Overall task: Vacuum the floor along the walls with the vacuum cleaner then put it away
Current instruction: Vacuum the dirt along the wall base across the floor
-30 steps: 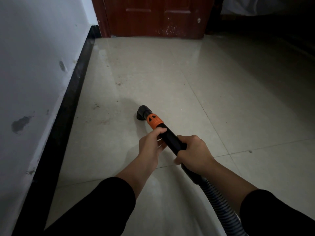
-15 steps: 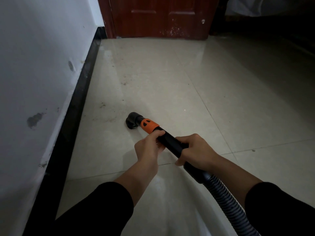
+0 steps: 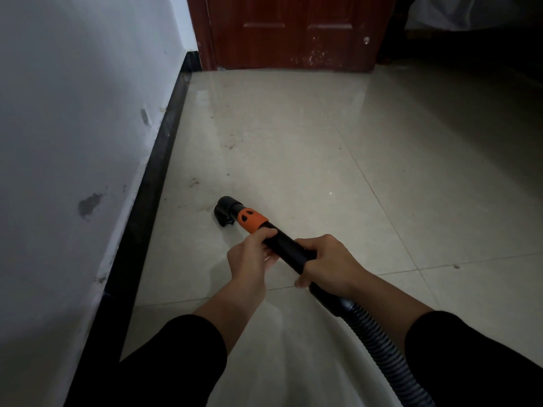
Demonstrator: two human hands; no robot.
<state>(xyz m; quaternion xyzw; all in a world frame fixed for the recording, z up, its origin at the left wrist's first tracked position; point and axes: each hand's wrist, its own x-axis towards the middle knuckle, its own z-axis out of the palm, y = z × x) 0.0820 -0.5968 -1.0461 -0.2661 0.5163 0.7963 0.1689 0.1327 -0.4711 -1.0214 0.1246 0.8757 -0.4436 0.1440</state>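
A black vacuum wand (image 3: 286, 245) with an orange collar (image 3: 250, 219) ends in a small black nozzle (image 3: 224, 211) resting on the cream tile floor (image 3: 308, 160). My left hand (image 3: 252, 257) grips the wand just behind the orange collar. My right hand (image 3: 329, 264) is closed around the wand further back, where it joins the ribbed grey hose (image 3: 385, 351) that runs off to the lower right. The nozzle sits a short way right of the black skirting (image 3: 152, 183). The vacuum's body is out of view.
A white wall (image 3: 73, 113) with scuff marks runs along the left above the skirting. A dark red door (image 3: 293, 30) closes the far end. Dirt specks (image 3: 194, 182) lie on the tiles ahead of the nozzle. The right side falls into deep shadow.
The nozzle has swept left toward the skirting, and the view has shifted so the wall takes up more of the left. Both hands keep the same grip.
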